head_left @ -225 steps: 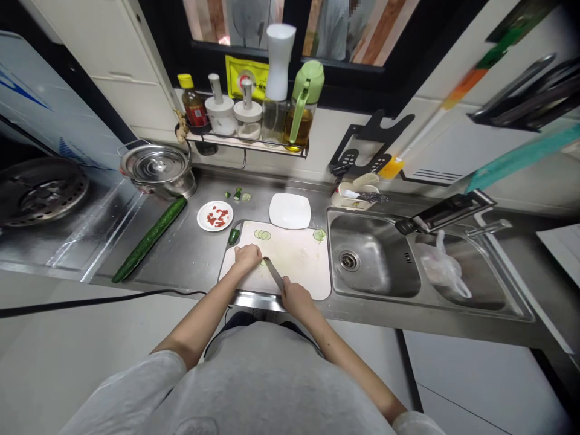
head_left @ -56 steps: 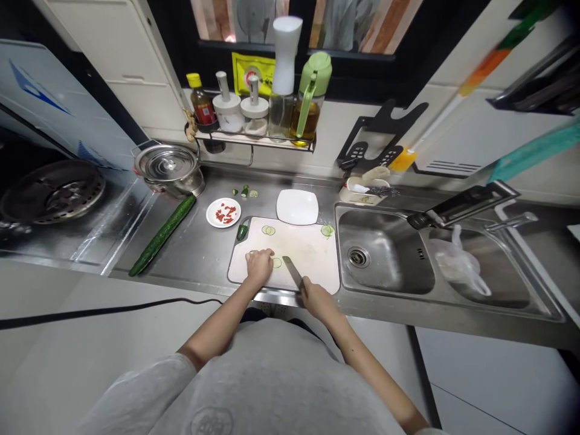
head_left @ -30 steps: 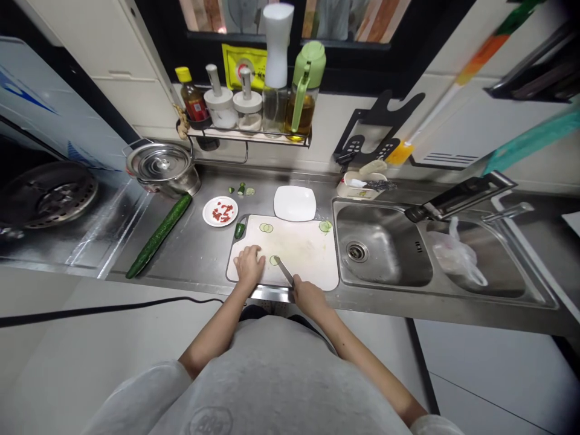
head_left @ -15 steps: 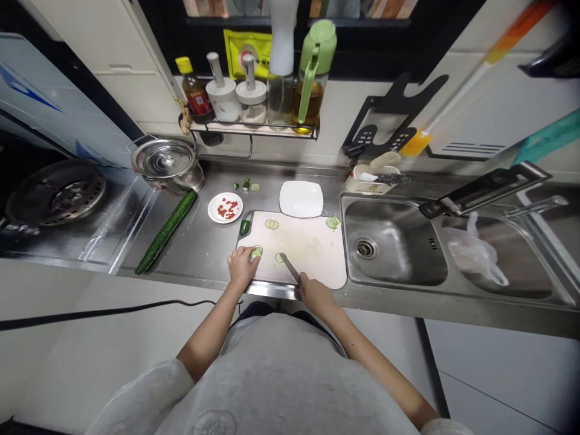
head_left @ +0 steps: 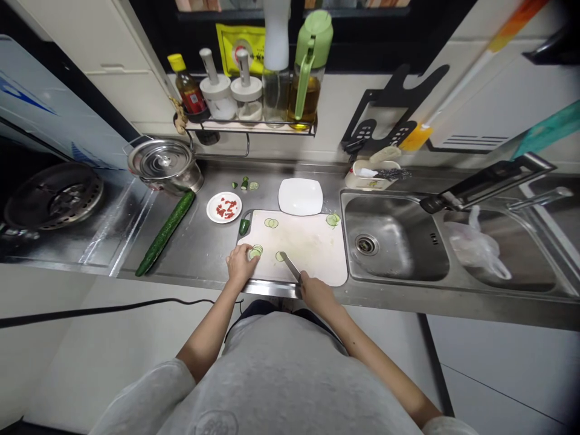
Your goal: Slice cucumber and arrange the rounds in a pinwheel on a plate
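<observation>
Knife in the right hand, cucumber slices in the left hand

The right hand is clamped on the knife's handle; the blade slants away and to the left over the cutting board, its tip overlapping a lone slice, though whether it presses on it I cannot tell; the left hand rests at the board's near left side, thumb and fingers closed around the small stack of cucumber slices, how tightly I cannot tell.

Farther up the board lies an overlapping pair of slices; a small cluster of slices sits at the far right corner, and a dark green cucumber chunk at the far left one; just beyond the board is a white squarish plate; to its left stands a round plate bearing red pieces, with cucumber trimmings behind it; farther left a whole cucumber lies aslant, its far end near a lidded pot; to the right of the board is a steel sink, a plastic bag in its right basin.
</observation>
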### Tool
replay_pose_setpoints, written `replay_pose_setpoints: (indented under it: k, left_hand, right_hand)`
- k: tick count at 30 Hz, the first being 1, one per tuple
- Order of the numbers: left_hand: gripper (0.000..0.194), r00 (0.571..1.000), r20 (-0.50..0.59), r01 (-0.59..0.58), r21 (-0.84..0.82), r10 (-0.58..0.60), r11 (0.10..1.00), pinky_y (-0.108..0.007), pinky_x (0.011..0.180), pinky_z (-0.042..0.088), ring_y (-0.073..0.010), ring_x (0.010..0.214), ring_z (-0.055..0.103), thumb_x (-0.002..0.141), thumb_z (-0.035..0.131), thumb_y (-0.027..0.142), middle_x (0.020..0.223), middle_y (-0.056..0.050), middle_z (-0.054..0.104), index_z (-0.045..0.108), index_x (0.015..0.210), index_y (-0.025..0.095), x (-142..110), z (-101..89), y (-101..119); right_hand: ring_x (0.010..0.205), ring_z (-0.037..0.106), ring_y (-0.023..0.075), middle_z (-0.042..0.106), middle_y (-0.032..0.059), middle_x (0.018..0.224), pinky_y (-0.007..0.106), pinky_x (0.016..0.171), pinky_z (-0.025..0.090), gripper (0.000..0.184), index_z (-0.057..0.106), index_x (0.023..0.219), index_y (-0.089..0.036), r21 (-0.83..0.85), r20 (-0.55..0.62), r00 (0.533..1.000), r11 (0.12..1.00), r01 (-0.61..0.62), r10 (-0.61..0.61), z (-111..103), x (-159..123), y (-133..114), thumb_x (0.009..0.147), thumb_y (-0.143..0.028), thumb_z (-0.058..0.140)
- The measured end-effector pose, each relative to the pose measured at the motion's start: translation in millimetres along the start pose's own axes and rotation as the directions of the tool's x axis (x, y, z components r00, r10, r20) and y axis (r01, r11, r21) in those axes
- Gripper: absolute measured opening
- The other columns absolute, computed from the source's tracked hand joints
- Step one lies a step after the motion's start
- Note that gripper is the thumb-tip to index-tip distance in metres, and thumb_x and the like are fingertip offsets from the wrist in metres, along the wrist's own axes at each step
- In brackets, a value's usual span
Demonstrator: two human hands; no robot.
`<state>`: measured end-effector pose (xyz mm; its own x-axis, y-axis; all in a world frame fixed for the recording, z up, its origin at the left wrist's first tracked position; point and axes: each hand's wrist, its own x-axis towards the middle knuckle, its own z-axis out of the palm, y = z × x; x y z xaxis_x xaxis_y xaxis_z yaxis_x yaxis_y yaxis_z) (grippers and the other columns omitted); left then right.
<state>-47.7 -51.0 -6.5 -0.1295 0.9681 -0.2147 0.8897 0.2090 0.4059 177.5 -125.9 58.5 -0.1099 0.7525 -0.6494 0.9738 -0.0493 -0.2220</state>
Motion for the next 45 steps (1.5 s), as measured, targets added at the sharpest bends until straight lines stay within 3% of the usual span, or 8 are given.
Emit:
replay_pose_setpoints:
  k: [5, 9, 13, 45]
  left_hand:
    - [0.031, 0.997, 0.006, -0.078, -0.002, 0.078, 0.997, -0.037, 0.090, 0.034, -0.0244, 0.109, 0.051, 0.083, 0.057, 0.039, 0.115, -0.005, 0.059, 0.061, 0.112, 0.030, 1, -0.3, 20]
    - [0.024, 0.982, 0.091, -0.169, 0.056, 0.163, 0.984, -0.040, 0.091, 0.032, -0.0257, 0.110, 0.048, 0.083, 0.058, 0.038, 0.110, -0.006, 0.060, 0.065, 0.105, 0.029, -3, 12.9, 44]
    - [0.022, 0.975, 0.105, -0.203, 0.063, 0.195, 0.977, -0.041, 0.090, 0.030, -0.0262, 0.110, 0.046, 0.084, 0.057, 0.036, 0.108, -0.006, 0.061, 0.065, 0.103, 0.029, -7, 26.9, 56]
    - [0.024, 0.974, 0.126, -0.201, 0.100, 0.188, 0.974, -0.042, 0.091, 0.028, -0.0273, 0.112, 0.044, 0.084, 0.055, 0.036, 0.111, -0.008, 0.060, 0.063, 0.105, 0.028, -10, 27.5, 61]
  right_hand:
    - [0.088, 0.064, 0.0237, 0.067, 0.0129, 0.092, 0.027, 0.065, 0.037, 0.027, 0.043, 0.118, -0.016, -0.020, -0.005, 1.000, 1.000, 0.000, 0.000, 1, 0, 0, 0.093, -0.016, 0.033]
    - [0.090, 0.065, 0.0236, 0.067, 0.0133, 0.094, 0.028, 0.067, 0.039, 0.027, 0.042, 0.119, -0.017, -0.035, -0.024, 1.000, 0.999, 0.003, -0.004, 2, 0, 0, 0.093, -0.017, 0.035]
    - [0.090, 0.065, 0.0243, 0.068, 0.0140, 0.095, 0.029, 0.069, 0.040, 0.028, 0.043, 0.119, -0.016, -0.043, -0.021, 1.000, 0.999, 0.003, -0.003, 2, 0, -1, 0.092, -0.017, 0.034]
    - [0.091, 0.065, 0.0238, 0.067, 0.0143, 0.097, 0.028, 0.069, 0.040, 0.027, 0.040, 0.119, -0.016, -0.016, 0.018, 1.000, 1.000, -0.017, 0.017, 13, 2, -2, 0.092, -0.015, 0.038]
